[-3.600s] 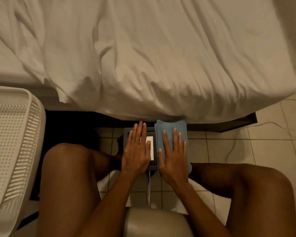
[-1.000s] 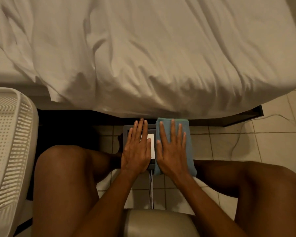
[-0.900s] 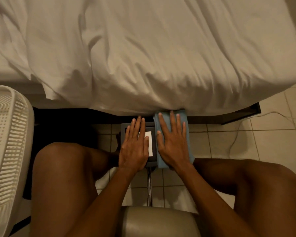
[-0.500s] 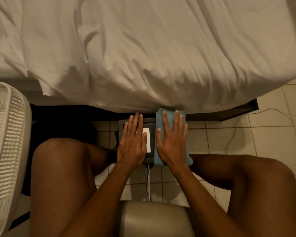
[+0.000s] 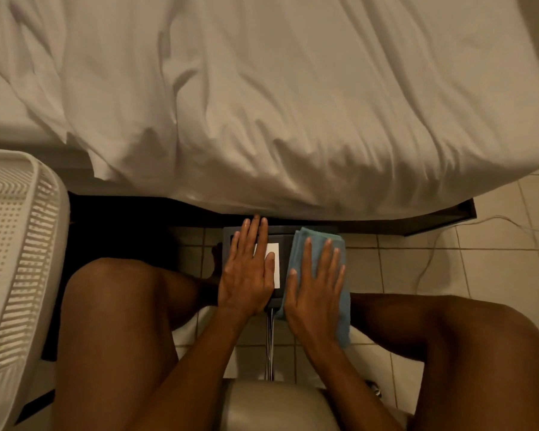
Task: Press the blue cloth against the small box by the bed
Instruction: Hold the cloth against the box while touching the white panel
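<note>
A small dark grey box (image 5: 280, 234) with a white label (image 5: 276, 269) stands on the tiled floor at the bed's edge, between my knees. A folded blue cloth (image 5: 316, 242) lies over the box's right part and hangs past its near edge. My right hand (image 5: 315, 287) lies flat on the cloth with straight, spread fingers, pressing it onto the box. My left hand (image 5: 246, 275) rests flat on the box's left part, fingers straight, its tips reaching the bed's hanging sheet.
The bed with a rumpled white sheet (image 5: 293, 104) fills the far side over a dark frame (image 5: 433, 219). A white perforated basket (image 5: 16, 259) stands at the left. My bare knees flank the box. A thin cable (image 5: 430, 259) runs over the tiles at right. A padded seat (image 5: 277, 405) is below.
My right hand has slid back along the blue cloth toward me, uncovering the cloth's far end. My left hand stays flat on the box.
</note>
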